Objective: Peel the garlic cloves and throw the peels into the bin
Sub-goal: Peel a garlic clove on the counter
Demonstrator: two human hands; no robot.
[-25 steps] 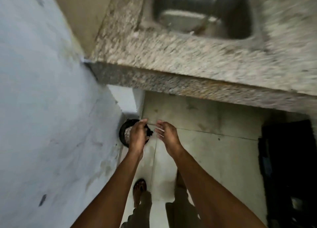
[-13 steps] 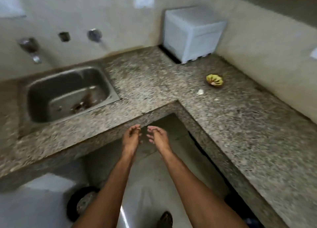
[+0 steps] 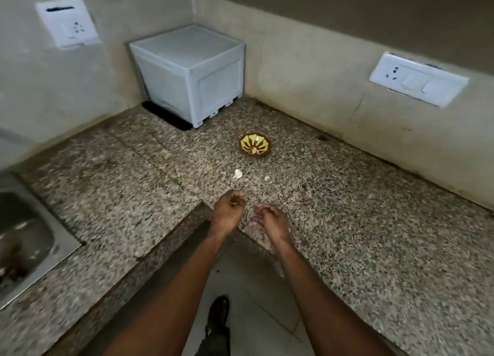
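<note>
Hands over the inner corner of the granite counter (image 3: 347,235) now, and I read both as empty. My left hand (image 3: 227,211) hangs loosely curled, fingers bent in toward the palm with nothing I can make out between them; my right hand (image 3: 272,219) is half open, fingers slack, holding nothing. Ahead, near the middle of the counter, two pale bits lie well apart from my hands: a larger white garlic piece (image 3: 237,173) and a smaller scrap (image 3: 266,178) just beside it. Clove or peel, I cannot tell. Further back sits the small green-and-brown bowl (image 3: 255,145), something pale inside. No bin in view. My judgement: most of the job looks done, with those last bits left to peel or clear.
</note>
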